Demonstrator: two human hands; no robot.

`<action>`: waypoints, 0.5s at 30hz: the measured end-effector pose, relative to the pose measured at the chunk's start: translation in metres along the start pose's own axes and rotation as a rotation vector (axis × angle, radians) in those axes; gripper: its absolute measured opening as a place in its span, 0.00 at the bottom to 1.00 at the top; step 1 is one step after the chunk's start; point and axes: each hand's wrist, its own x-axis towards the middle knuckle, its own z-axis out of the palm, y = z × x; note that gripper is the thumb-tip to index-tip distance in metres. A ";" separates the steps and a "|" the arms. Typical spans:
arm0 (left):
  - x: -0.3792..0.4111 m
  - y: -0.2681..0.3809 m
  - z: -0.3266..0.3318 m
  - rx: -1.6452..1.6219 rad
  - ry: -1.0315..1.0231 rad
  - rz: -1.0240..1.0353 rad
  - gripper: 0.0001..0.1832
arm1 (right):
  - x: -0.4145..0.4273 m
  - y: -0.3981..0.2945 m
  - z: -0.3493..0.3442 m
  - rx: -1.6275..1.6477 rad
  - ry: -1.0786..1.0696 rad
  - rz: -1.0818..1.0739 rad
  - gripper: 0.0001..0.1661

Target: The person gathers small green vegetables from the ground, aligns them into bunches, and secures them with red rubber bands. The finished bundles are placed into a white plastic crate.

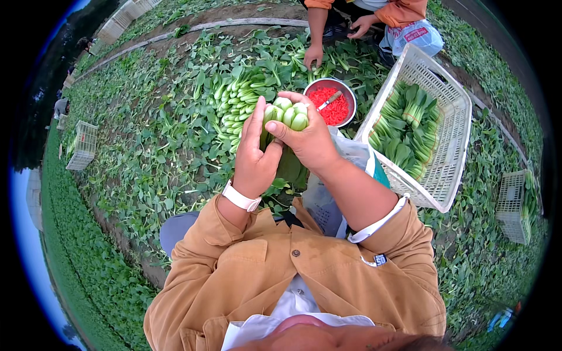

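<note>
A bunch of green bok choy is held in front of me, its pale cut bases turned up and its leaves hanging mostly hidden below. My right hand curls around the bunch, thumb across the near side. Flat against its left side presses my left hand, fingers straight and a white watch on the wrist. Just beyond lies a pile of loose bok choy on the ground. To the right of the pile sits a metal bowl of red bands, with a wooden-handled knife resting on them.
A white plastic crate at right holds banded bok choy bundles. A plastic bag lies beneath my right forearm. Opposite, a co-worker's hand reaches to the plants. Leaves litter the soil; more crates stand farther off.
</note>
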 end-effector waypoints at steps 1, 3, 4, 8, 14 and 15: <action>-0.001 -0.005 -0.001 -0.063 0.016 -0.020 0.32 | 0.000 -0.001 -0.002 -0.007 0.000 -0.008 0.39; -0.001 -0.012 -0.005 -0.189 0.048 -0.062 0.29 | 0.002 -0.001 -0.005 -0.020 0.000 -0.023 0.41; 0.001 -0.014 -0.009 -0.190 0.070 -0.067 0.26 | 0.001 -0.003 -0.004 -0.012 -0.010 -0.018 0.41; 0.003 -0.018 0.001 -0.141 0.153 -0.003 0.23 | -0.001 0.001 -0.003 -0.044 -0.005 -0.019 0.42; -0.002 -0.003 -0.011 -0.284 0.111 -0.066 0.20 | -0.001 -0.007 -0.004 -0.100 0.030 -0.038 0.40; -0.003 -0.005 -0.016 -0.265 0.109 -0.070 0.19 | 0.000 -0.006 -0.004 -0.111 0.031 -0.046 0.39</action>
